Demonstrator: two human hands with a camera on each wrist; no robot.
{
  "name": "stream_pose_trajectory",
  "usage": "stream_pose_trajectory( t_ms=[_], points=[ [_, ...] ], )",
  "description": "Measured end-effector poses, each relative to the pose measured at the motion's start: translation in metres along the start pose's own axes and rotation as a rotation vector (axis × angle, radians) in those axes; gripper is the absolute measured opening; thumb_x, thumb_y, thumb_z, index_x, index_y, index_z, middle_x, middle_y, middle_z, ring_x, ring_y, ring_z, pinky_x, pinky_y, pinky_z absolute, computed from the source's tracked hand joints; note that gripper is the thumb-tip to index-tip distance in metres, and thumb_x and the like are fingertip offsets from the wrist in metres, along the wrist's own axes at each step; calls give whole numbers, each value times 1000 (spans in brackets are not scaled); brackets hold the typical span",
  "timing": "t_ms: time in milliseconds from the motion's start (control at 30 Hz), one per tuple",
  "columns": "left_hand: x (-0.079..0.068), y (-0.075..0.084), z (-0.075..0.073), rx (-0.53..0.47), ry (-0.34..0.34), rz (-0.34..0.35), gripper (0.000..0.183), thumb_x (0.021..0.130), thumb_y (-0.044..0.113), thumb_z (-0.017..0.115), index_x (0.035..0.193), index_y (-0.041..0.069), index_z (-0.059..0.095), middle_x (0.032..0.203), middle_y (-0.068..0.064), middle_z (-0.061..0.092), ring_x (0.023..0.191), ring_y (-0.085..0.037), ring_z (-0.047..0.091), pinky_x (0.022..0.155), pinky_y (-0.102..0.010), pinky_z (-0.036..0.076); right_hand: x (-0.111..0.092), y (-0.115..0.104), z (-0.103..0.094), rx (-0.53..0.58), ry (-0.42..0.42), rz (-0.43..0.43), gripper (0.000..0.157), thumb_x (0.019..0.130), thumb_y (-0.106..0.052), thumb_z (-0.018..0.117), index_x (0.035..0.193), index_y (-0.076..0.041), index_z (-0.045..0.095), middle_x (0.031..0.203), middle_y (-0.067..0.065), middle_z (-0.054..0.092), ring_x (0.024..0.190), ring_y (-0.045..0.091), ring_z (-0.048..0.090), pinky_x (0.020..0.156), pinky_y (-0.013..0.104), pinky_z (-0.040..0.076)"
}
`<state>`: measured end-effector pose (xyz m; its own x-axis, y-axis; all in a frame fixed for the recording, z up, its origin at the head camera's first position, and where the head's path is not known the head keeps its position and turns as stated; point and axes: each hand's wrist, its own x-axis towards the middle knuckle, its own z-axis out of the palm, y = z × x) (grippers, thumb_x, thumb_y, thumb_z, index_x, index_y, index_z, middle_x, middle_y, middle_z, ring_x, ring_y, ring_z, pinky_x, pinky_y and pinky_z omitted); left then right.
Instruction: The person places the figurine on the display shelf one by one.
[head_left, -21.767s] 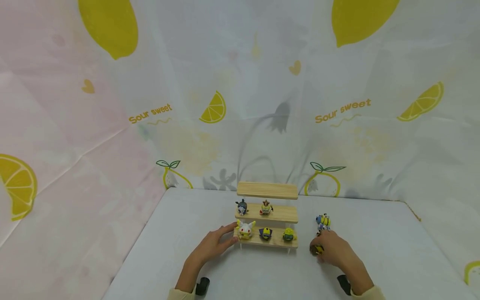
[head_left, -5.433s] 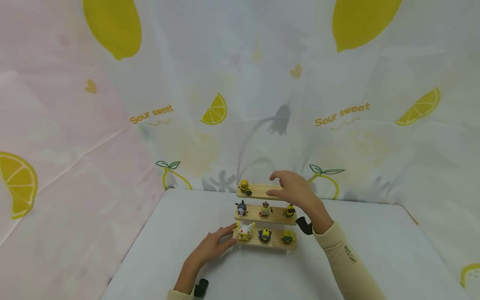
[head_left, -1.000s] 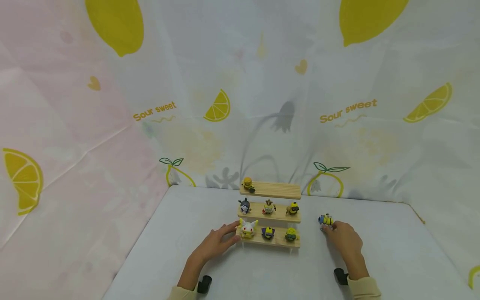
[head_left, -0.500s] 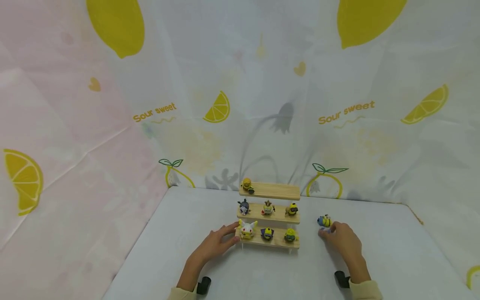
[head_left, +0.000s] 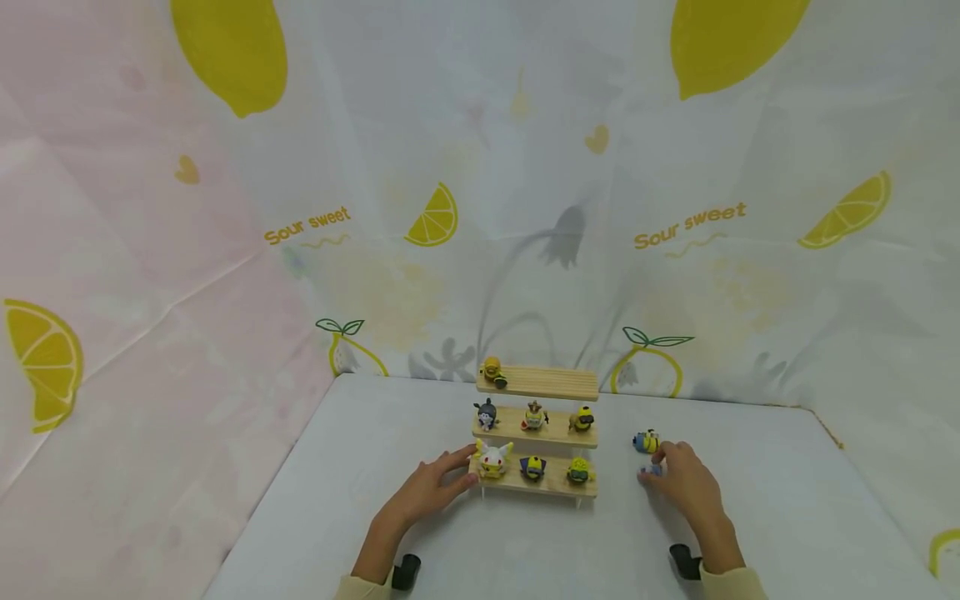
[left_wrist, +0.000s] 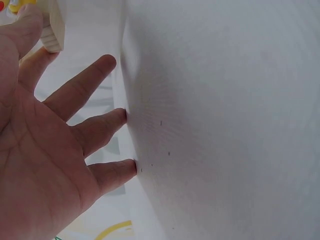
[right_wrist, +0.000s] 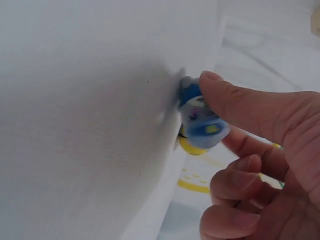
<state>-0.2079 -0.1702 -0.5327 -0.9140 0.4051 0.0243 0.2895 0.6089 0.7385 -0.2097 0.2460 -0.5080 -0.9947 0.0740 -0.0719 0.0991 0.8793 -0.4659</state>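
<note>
A three-tier wooden display shelf (head_left: 558, 487) bears several small figurines, mostly yellow ones such as a minion (head_left: 532, 467), plus a white long-eared one (head_left: 492, 459). My left hand (head_left: 432, 489) holds the left end of the bottom board between thumb and index finger; its other fingers are spread, touching the table in the left wrist view. To the right of the shelf, my right hand (head_left: 688, 483) pinches a blue-and-white figurine (right_wrist: 204, 125) between thumb and index finger, close to the tabletop. A blue-and-yellow figurine (head_left: 646, 441) lies on the table just beyond it.
The white tabletop (head_left: 525, 550) extends around the shelf. A curtain with lemon prints (head_left: 431, 217) hangs behind it. One yellow figurine (head_left: 493, 372) stands at the left of the top board (head_left: 555, 382).
Since the oldest frame, yellow figurines have appeared on the top and middle boards. My right hand has come down from the top board to the table and taken the blue-and-white figurine.
</note>
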Motion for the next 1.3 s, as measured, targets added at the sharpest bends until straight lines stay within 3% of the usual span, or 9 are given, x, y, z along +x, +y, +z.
stream_pose_trajectory(
  t_ms=[167,367,500,633,767,1133,1300],
  points=[
    [1,-2,0,-17,-6,-17,58,97,51,57,147,22,50,136,-6,60,137,-47,35,104,-77,12,2,-1,1,-9,6,-32,21,82,-14,80,92,-4,64,89,10,54,73,22,51,61,38,45],
    [2,-2,-1,-14,-11,-27,58,97,52,57,147,23,50,137,-4,59,138,-46,34,105,-77,11,0,0,-7,-45,-61,57,54,81,-31,82,113,7,61,102,21,58,88,31,57,76,50,51],
    [2,-1,-1,-6,-7,-30,58,97,52,57,147,23,50,136,-5,59,137,-46,35,105,-76,12,-3,7,-10,-71,-119,99,65,81,-44,79,109,12,60,97,22,60,86,32,59,73,49,52],
    [2,0,-1,-5,-8,-42,59,96,52,57,147,24,49,136,-5,60,138,-46,34,106,-76,12,-5,13,-7,-85,-141,122,63,82,-50,77,97,9,61,85,14,61,75,25,57,65,43,52],
    [3,-1,0,-10,-10,-41,58,96,52,57,147,24,49,136,-5,60,138,-46,34,106,-76,12,-8,14,-5,-71,-120,109,54,84,-44,76,91,7,61,79,10,59,70,23,53,60,38,49],
    [1,1,-1,-9,-3,-29,58,97,51,58,147,23,50,135,-7,60,137,-48,34,105,-76,12,-10,5,-6,-23,-21,52,36,86,-30,77,97,1,62,89,14,56,74,24,49,60,38,46],
    [2,0,0,-21,-14,-42,59,96,51,58,147,23,50,136,-6,60,138,-47,33,106,-76,11,-9,3,-1,-4,36,-14,31,84,-23,79,99,-1,63,90,12,56,73,22,50,60,38,46]
  ],
)
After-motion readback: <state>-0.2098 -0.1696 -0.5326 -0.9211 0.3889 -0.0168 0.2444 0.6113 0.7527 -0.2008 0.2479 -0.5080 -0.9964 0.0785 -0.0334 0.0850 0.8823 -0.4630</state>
